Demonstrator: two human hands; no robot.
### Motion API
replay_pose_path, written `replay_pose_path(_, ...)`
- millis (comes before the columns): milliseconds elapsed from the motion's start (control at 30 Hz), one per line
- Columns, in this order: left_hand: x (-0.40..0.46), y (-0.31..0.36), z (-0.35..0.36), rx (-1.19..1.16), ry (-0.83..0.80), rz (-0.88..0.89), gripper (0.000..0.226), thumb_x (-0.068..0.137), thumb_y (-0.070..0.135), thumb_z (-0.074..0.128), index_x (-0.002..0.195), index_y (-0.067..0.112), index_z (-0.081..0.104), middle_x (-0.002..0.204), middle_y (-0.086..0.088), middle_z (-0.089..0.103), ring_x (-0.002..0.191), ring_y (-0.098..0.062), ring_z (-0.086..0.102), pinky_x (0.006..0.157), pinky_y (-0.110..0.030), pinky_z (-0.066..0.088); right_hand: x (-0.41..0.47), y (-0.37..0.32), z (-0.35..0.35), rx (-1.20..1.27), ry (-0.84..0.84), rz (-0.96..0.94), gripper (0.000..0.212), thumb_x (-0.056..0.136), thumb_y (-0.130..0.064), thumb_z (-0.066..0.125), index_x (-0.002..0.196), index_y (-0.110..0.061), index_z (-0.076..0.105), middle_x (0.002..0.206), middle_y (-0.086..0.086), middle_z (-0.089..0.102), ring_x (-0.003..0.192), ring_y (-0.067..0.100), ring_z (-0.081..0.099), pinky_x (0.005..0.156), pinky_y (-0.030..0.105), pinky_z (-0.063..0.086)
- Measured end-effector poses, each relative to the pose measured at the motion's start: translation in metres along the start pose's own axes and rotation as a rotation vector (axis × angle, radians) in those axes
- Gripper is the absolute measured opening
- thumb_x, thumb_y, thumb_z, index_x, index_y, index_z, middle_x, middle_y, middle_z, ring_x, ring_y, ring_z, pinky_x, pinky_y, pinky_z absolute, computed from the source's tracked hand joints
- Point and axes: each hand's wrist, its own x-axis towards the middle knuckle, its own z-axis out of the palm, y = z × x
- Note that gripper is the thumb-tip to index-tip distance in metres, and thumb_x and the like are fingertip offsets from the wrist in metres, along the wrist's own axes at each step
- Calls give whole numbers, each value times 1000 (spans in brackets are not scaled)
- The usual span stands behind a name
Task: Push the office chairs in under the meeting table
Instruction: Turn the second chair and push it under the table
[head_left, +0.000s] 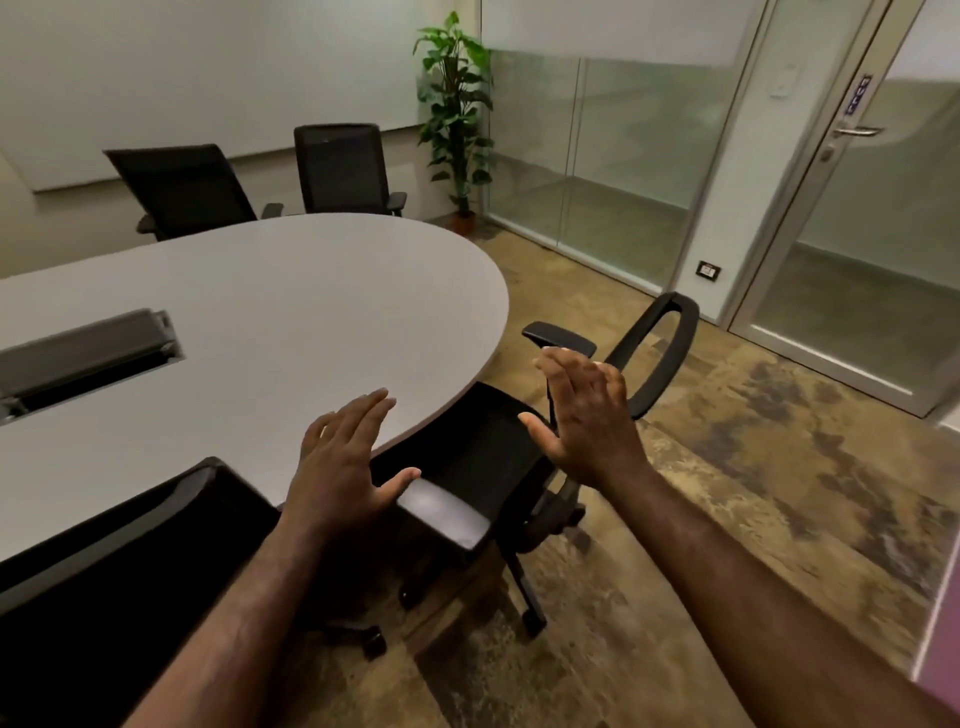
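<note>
So both my hands are out in front of me with fingers spread and straight, not holding anything. My left hand (345, 460) is over the near edge of the meeting table (270, 312), thumb just by the grey near armrest (444, 514) of the office chair (478, 457) at the table's rounded end. My right hand (584, 415) hangs above that chair's seat, close to its far armrest (558, 335); can't tell if it's touching. That chair sits sideways, seat partly tucked under the rounded edge, backrest (662, 353) sticking out over the floor. Another chair (104, 561) is right by my left arm at the near edge. Two more chairs (343, 166) sit at the far edge, potted plant (457, 114) in the corner behind them
</note>
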Motion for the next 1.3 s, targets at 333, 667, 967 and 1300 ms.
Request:
replay_pose_path(333, 90, 110, 64, 13, -8, -4, 86, 75, 65, 59, 145, 22, 35, 151, 0, 41, 135, -22, 41, 110, -44, 30, 11, 170, -32, -45, 28, 109, 62, 87, -48, 47, 138, -14, 39, 143, 8, 43, 130, 26, 38, 104, 51, 27)
replay_pose_path(667, 202, 135, 125, -35, 20, -4, 83, 78, 72, 49, 144, 22, 37, 149, 0, 43, 135, -20, 41, 110, -41, 29, 50, 283, -11, -91, 27, 152, 60, 86, -47, 50, 136, -14, 40, 142, 7, 43, 127, 27, 40, 102, 50, 27)
replay_pose_path(967, 319, 144, 190, -90, -17, 14, 82, 77, 70, 52, 143, 23, 39, 147, -1, 46, 134, -21, 43, 107, -42, 32, 120, 373, 14, -129, -1, 166, 58, 87, -47, 49, 135, -16, 42, 142, 6, 44, 127, 26, 41, 104, 50, 25)
replay_pose_path(1300, 410, 152, 244, -118, -69, -72, 82, 77, 71, 52, 142, 22, 41, 144, 0, 49, 130, -20, 46, 105, -37, 37, 197, 461, 66, -23, -15, 138, 57, 87, -47, 49, 134, -16, 41, 142, 5, 43, 126, 26, 40, 103, 51, 27)
